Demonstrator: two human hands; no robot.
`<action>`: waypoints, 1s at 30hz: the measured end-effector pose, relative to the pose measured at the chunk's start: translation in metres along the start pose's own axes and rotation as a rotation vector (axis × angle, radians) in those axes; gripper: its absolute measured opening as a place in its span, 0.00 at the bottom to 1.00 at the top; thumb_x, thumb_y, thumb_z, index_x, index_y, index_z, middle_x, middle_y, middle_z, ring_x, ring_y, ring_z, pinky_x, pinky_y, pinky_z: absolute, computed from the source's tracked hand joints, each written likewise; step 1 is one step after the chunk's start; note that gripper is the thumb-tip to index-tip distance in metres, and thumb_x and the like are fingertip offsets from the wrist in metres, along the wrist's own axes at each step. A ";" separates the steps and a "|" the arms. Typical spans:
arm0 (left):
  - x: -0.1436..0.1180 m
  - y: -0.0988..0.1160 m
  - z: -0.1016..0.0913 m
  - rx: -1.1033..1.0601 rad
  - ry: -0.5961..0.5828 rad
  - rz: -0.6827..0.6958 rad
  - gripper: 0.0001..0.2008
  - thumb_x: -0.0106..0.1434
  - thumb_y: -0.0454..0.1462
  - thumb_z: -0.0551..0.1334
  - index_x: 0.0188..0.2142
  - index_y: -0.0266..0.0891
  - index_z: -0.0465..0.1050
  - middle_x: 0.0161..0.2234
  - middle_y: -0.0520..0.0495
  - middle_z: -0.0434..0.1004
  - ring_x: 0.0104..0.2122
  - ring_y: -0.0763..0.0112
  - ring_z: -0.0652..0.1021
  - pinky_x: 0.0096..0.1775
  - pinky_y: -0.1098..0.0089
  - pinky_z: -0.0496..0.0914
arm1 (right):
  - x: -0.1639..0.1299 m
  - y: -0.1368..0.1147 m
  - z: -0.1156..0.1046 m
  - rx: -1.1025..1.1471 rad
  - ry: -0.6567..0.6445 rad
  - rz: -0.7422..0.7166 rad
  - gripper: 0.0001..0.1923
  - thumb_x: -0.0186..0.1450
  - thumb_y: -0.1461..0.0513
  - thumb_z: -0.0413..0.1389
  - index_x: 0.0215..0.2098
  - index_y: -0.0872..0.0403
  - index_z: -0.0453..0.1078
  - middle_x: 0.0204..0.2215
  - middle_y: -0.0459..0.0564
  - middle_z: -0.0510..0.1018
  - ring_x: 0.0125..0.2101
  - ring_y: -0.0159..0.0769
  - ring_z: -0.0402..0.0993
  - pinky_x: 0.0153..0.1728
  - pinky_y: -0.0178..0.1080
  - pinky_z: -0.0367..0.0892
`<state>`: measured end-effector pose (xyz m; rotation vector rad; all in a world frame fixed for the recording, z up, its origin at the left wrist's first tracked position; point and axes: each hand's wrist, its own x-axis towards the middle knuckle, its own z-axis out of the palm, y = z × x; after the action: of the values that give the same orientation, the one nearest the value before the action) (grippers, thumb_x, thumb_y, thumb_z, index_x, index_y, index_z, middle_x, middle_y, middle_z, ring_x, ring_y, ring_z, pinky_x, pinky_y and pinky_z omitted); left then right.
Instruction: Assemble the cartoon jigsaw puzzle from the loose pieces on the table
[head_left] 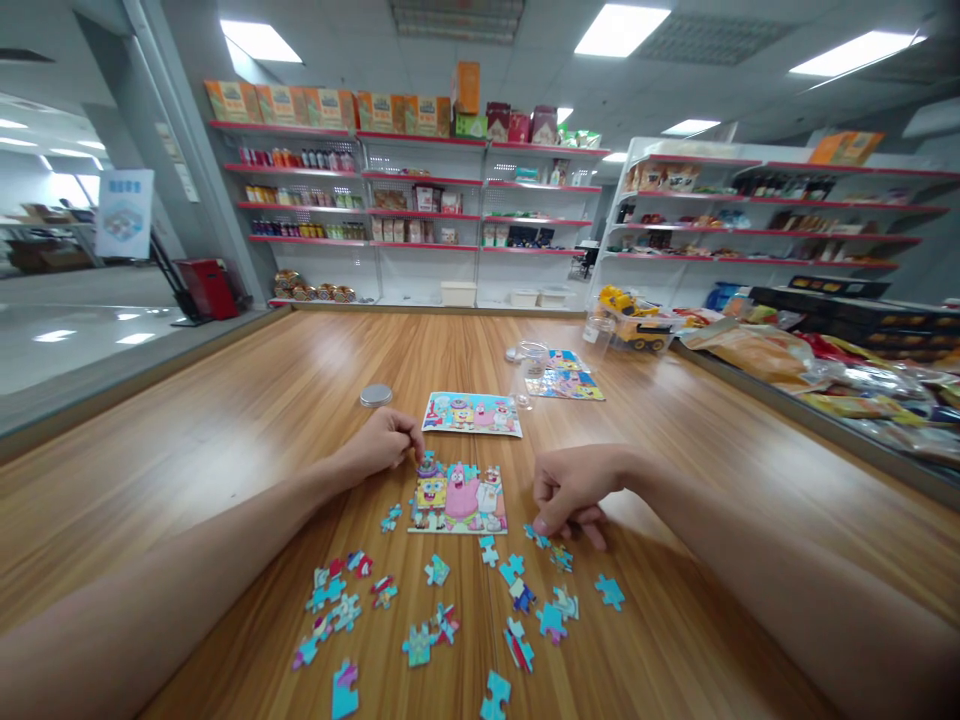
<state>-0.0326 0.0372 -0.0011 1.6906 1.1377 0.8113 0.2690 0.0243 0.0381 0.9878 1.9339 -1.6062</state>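
A partly joined cartoon jigsaw [458, 498] lies on the wooden table [225, 420] in front of me. My left hand [386, 441] rests at its upper left corner, fingertips pinching a puzzle piece [428, 465] against the edge. My right hand [571, 490] is curled on the table to the jigsaw's right, fingertips touching loose pieces [541, 535]. Several loose blue and pink pieces [435, 610] are scattered nearer to me. A printed reference picture [472, 413] lies just beyond the jigsaw.
A round metal lid [376, 395] sits left of the picture. A clear jar [533, 365] and another cartoon picture [564, 382] lie further back, with a yellow toy truck [637, 322] behind. Packaged goods [825, 370] line the right side. Store shelves [420, 200] stand behind.
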 end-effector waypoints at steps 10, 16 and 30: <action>-0.002 0.002 -0.015 -0.082 -0.218 -0.010 0.05 0.39 0.32 0.52 0.16 0.34 0.65 0.14 0.53 0.64 0.11 0.83 0.56 0.14 0.79 0.46 | -0.001 -0.001 0.000 -0.004 -0.001 -0.002 0.25 0.54 0.44 0.61 0.26 0.58 0.69 0.08 0.38 0.63 0.16 0.33 0.74 0.16 0.27 0.58; -0.012 0.017 -0.035 -0.038 -0.579 -0.128 0.07 0.42 0.30 0.57 0.23 0.33 0.72 0.14 0.51 0.68 0.10 0.80 0.59 0.11 0.80 0.48 | -0.001 -0.001 0.001 -0.027 0.008 -0.011 0.26 0.54 0.42 0.61 0.25 0.58 0.68 0.07 0.38 0.63 0.16 0.32 0.74 0.16 0.27 0.57; -0.019 0.022 -0.041 0.216 -0.786 -0.189 0.15 0.49 0.39 0.70 0.35 0.38 0.70 0.15 0.59 0.61 0.12 0.80 0.59 0.10 0.82 0.54 | 0.000 -0.002 -0.002 -0.004 -0.025 -0.001 0.22 0.56 0.46 0.62 0.26 0.58 0.69 0.08 0.38 0.64 0.16 0.32 0.74 0.16 0.27 0.59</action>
<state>-0.0677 0.0289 0.0339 1.7925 0.8159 -0.1221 0.2675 0.0258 0.0400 0.9599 1.9208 -1.6070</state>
